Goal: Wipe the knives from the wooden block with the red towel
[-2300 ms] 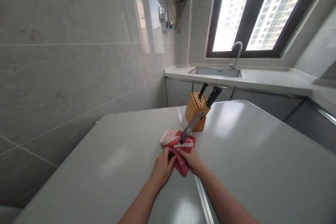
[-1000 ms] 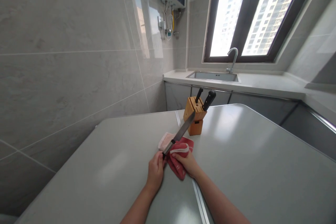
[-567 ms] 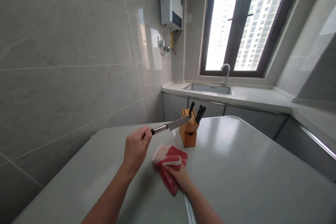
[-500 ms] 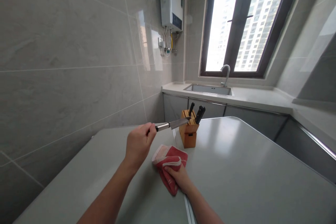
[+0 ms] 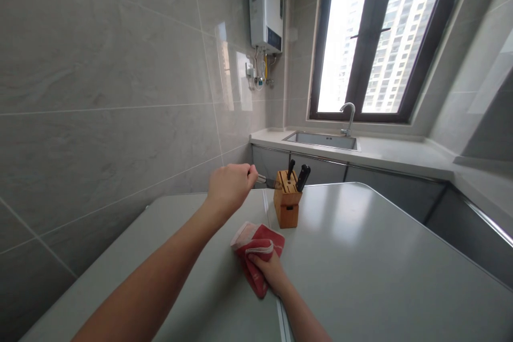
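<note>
My left hand (image 5: 230,184) is closed round the handle of a knife (image 5: 272,183), held out over the table beside the wooden knife block (image 5: 288,214). The blade points right, towards the block's upper left side; I cannot tell whether it touches the wood. Two black-handled knives stand in the block, a slim-handled knife (image 5: 291,169) and a thicker-handled knife (image 5: 303,177). Nearer to me, my right hand (image 5: 273,271) grips a bunched red and pale pink towel (image 5: 256,251) at the tabletop. The folds hide some of its fingers.
The pale table (image 5: 352,267) has a seam running away from me. Behind it, a counter (image 5: 395,150) holds a sink (image 5: 323,140) with a tap (image 5: 349,117) under the window. A tiled wall (image 5: 108,155) closes off the left, with a water heater (image 5: 266,5) mounted high.
My left hand has moved forward and to the right, bringing the knife up beside the block's upper left side. The right hand and towel stay nearly still. The view has shifted slightly.
</note>
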`<state>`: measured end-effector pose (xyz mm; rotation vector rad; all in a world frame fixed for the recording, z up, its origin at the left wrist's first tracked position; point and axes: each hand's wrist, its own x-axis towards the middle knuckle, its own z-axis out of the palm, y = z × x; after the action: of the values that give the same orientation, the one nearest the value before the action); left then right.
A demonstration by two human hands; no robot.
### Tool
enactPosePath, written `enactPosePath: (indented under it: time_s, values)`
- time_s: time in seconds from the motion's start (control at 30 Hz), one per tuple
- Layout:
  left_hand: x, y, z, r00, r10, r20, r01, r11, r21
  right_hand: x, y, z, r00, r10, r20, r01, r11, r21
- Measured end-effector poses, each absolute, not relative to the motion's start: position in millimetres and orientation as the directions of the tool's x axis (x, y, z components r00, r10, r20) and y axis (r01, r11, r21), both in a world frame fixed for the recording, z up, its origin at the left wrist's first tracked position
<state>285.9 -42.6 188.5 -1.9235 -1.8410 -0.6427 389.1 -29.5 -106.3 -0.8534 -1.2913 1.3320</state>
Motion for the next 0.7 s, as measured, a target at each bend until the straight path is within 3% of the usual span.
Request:
enactPosePath:
  time_s: [0.33,0.5,0.7]
  values:
    - [345,-2,246,0.239,0.861,0.448,0.971,-0.202,-0.131,389,-29,-109,-0.203,0.972,0.120,-0.212,0.076,-0.974]
    - [375,15,234,0.334,0.887,0.320,0.942,-0.299,-0.153,389,-28,-110,-0.196,0.973,0.120,-0.197,0.081,-0.977]
    - [380,29,197,0.305,0.932,0.196,0.950,-0.282,-0.134,387,-29,-109,-0.183,0.973,0.138,-0.228,0.094,-0.969]
